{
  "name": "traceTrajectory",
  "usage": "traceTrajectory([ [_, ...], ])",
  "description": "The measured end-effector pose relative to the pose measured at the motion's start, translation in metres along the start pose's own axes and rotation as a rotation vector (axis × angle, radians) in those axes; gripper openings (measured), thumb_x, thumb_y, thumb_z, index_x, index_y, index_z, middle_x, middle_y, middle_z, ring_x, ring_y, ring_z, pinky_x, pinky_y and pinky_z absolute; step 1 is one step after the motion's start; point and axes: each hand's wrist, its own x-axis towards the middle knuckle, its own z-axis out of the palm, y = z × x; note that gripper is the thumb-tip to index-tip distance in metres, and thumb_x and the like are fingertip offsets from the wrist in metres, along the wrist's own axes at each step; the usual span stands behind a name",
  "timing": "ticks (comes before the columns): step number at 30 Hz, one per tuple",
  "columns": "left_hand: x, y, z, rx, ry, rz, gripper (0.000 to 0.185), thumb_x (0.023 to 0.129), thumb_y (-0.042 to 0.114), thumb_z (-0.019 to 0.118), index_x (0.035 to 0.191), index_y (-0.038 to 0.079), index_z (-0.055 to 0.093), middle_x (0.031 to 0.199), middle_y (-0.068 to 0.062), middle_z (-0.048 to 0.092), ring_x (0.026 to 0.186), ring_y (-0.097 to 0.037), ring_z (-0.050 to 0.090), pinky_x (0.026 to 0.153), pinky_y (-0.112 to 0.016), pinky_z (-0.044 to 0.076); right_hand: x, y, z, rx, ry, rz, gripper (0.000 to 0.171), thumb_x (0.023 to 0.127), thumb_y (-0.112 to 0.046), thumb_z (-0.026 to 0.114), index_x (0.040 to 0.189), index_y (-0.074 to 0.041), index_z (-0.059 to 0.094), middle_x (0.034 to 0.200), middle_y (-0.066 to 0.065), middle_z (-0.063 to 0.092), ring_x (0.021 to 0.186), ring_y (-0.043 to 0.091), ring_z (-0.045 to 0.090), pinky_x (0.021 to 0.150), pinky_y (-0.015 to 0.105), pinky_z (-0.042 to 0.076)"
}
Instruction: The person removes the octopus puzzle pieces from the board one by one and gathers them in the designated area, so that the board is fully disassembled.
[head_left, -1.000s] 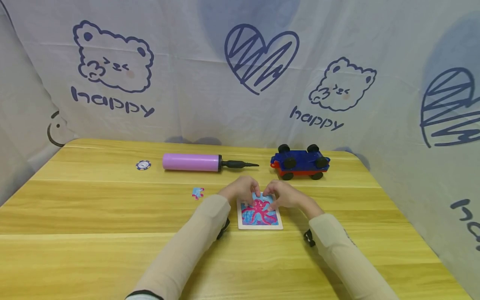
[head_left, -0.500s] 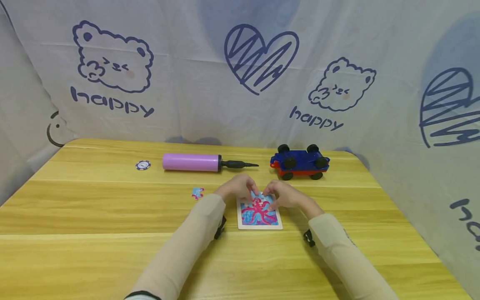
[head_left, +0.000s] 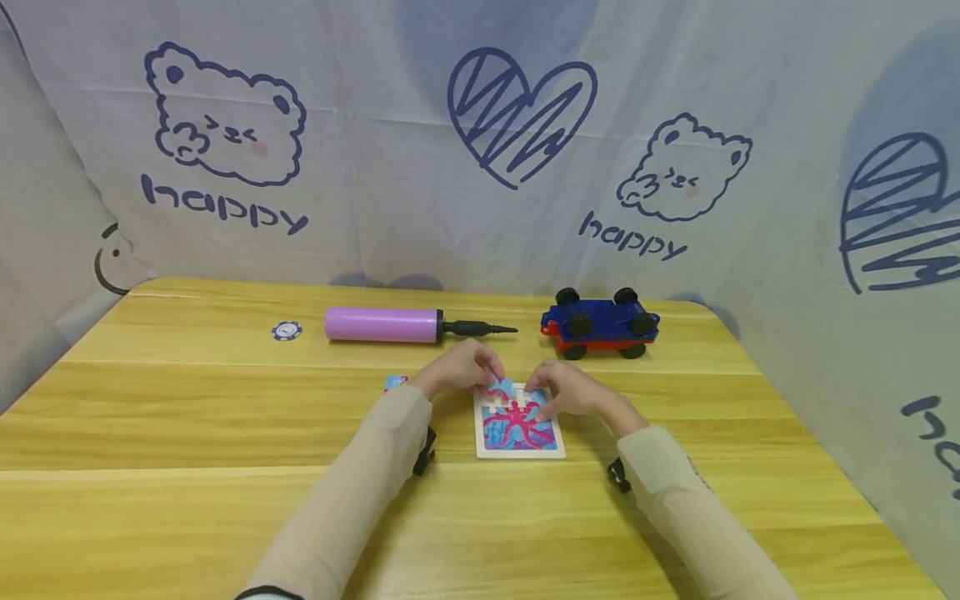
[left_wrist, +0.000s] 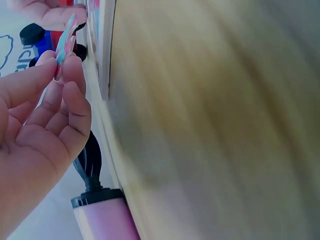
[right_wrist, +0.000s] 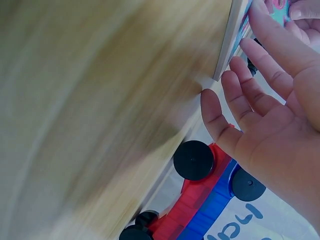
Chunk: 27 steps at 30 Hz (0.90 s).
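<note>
My left hand (head_left: 459, 367) pinches a blue and pink jigsaw piece (head_left: 500, 388) between thumb and fingertips, held over the upper left of a square jigsaw tray (head_left: 521, 455). In the left wrist view, that piece is seen nearly edge-on. The tray's picture is a pink octopus on blue, with bare white spots near the top. My right hand (head_left: 567, 390) rests at the tray's upper right, thumb on the picture and fingertips by the far edge. In the right wrist view, its fingers (right_wrist: 252, 95) are spread and loosely extended. A second jigsaw piece (head_left: 394, 382) lies left, partly hidden by the left arm.
A purple hand pump (head_left: 382, 325) with a black nozzle lies behind the hands. Back right is a red and blue toy vehicle (head_left: 603, 323) with black wheels above and below. A poker chip (head_left: 287, 331) lies back left. A printed cloth hangs behind the table.
My left hand has moved left and back, lifting a piece off the upper part of the jigsaw and exposing white tray. My right hand has stayed in place.
</note>
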Motion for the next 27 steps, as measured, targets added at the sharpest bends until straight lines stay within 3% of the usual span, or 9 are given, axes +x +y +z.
traceTrajectory([
  [10,-0.01,-0.008,-0.02,0.004,0.056,0.011,0.019,0.081,-0.007,0.055,0.1,-0.005,0.059,0.071,-0.008,0.06,0.058,-0.015,0.053,0.056,-0.027,0.045,0.0,0.001,0.0,0.014,0.0,0.003,0.032,0.069,-0.008,0.076,0.097,0.0,0.063,0.094,0.005,0.055,0.087,0.021,0.048,0.083,0.035,0.041],
  [14,-0.016,-0.014,-0.029,0.031,0.071,0.012,0.015,0.082,-0.005,0.055,0.095,-0.004,0.063,0.072,-0.007,0.06,0.058,-0.014,0.05,0.056,-0.027,0.045,0.0,0.001,0.0,-0.003,-0.002,-0.003,0.032,0.069,-0.01,0.076,0.097,0.0,0.063,0.095,0.005,0.056,0.089,0.021,0.049,0.086,0.037,0.04],
  [22,-0.027,-0.028,-0.045,0.033,0.092,-0.003,0.014,0.08,-0.004,0.058,0.093,-0.006,0.063,0.082,-0.011,0.063,0.065,-0.013,0.056,0.064,-0.029,0.05,-0.001,0.001,0.001,-0.01,0.003,0.001,0.031,0.069,-0.01,0.076,0.097,-0.001,0.063,0.094,0.004,0.055,0.089,0.021,0.049,0.086,0.037,0.04],
  [27,-0.033,-0.035,-0.054,0.03,0.105,-0.009,0.013,0.079,-0.003,0.06,0.092,-0.007,0.063,0.08,-0.01,0.063,0.061,-0.012,0.054,0.061,-0.03,0.049,0.001,0.002,0.001,-0.004,0.003,0.002,0.032,0.069,-0.01,0.076,0.097,-0.001,0.063,0.095,0.005,0.056,0.09,0.021,0.049,0.085,0.037,0.04],
])
